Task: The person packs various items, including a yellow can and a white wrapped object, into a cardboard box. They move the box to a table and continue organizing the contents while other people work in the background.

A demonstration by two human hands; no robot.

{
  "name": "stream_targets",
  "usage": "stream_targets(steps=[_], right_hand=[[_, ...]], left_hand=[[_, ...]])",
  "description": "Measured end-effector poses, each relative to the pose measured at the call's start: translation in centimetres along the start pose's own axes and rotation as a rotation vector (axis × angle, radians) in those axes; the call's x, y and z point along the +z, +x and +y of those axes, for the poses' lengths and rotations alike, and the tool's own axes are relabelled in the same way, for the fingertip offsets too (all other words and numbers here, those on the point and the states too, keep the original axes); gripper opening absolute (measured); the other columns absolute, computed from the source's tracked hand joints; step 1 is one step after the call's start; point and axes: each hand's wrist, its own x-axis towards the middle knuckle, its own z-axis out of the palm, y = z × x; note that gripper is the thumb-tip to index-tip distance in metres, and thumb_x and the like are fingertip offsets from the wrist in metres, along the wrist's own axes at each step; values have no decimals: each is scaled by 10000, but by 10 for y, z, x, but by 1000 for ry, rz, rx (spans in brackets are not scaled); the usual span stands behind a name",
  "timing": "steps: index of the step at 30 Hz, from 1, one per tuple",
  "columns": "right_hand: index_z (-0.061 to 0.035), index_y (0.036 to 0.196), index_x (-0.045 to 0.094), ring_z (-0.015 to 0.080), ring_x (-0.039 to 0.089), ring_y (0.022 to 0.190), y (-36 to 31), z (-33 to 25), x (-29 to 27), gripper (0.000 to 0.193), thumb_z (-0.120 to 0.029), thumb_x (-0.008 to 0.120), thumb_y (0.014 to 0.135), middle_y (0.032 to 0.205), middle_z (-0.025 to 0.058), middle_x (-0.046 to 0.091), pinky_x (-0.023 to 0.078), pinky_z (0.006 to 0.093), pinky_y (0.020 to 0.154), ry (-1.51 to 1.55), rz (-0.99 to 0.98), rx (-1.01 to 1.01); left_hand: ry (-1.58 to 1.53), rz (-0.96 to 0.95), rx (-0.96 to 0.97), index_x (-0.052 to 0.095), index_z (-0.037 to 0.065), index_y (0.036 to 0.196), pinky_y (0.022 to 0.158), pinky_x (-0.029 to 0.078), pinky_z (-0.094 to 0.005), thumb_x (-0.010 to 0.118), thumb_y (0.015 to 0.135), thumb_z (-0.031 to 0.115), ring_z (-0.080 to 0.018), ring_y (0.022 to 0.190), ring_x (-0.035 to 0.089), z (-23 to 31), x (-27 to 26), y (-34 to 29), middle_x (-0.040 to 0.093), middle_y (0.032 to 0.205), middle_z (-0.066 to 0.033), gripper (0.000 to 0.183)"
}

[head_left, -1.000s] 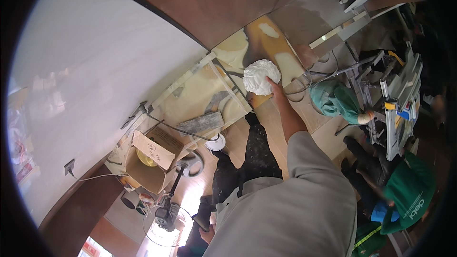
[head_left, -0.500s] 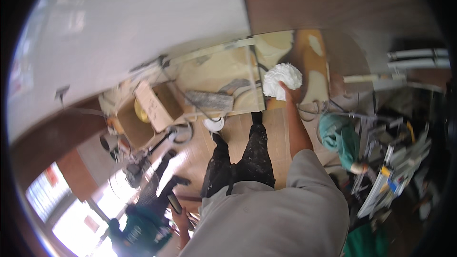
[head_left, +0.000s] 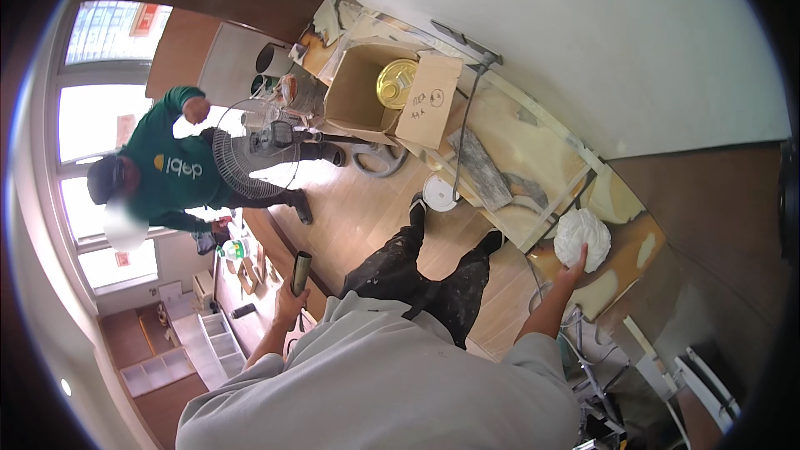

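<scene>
A crumpled white bundle (head_left: 582, 237) sits against my right hand (head_left: 571, 275), whose fingers are mostly hidden behind it; the thumb presses its near side. Whether it is cloth or thin plastic I cannot tell. Just beneath lies a yellow-brown patterned slab (head_left: 637, 237) on the right. On the other side, my left hand (head_left: 288, 308) is closed round a dark, shiny short tube (head_left: 301, 271) that points upward. A long table (head_left: 271, 242) stretches beyond that hand.
A person in green (head_left: 171, 162) stands at the left by a wire-caged fan (head_left: 254, 150). An open cardboard box (head_left: 354, 87) with a gold tin (head_left: 396, 83) stands near a grey stone strip (head_left: 481, 171). A white round lid (head_left: 440, 192) lies by my foot. Metal frames (head_left: 600, 367) stand lower right.
My view has swung left, bringing the person in green, fan and table fully into sight. The right hand keeps the white bundle; the left keeps the tube, which shows more plainly.
</scene>
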Motion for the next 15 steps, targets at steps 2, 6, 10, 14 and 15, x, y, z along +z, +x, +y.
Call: stream_targets(steps=[2,6,10,14,15], right_hand=[[-56,1354,401,304,459,1222,2,2,-3,729,-332,727,763,1344,118,474,370,421,1016,98,-3,26],[-94,1382,368,306,441,1239,-14,1,12,721,-339,697,790,1368,109,453,363,439,1029,235,-83,63],[-81,1385,356,300,432,1248,-62,-5,72,680,-320,659,826,1380,100,441,360,447,1037,232,-298,71],[-54,1381,347,298,439,1238,-143,-4,187,655,-247,650,833,1367,107,444,372,436,1031,13,-497,29],[-48,1377,349,299,449,1228,-167,0,223,658,-230,657,825,1361,112,447,373,434,1029,-105,-546,-29]], left_hand=[[4,-42,-64,515,-24,1111,704,465,-398,712,722,235,-292,752,602,-5,2,0,598,813,-174,507],[-51,45,97,507,5,939,515,477,-340,693,757,170,-215,529,605,-29,13,13,580,616,-116,308],[-133,13,1,521,1,945,572,478,-380,702,746,173,-281,607,625,-61,25,39,598,679,-157,319],[-177,66,62,527,-4,973,593,475,-389,714,727,187,-301,641,631,-79,35,70,608,712,-175,364],[-211,56,42,528,-5,976,589,476,-388,715,724,192,-296,634,632,-81,36,81,610,711,-174,371]])
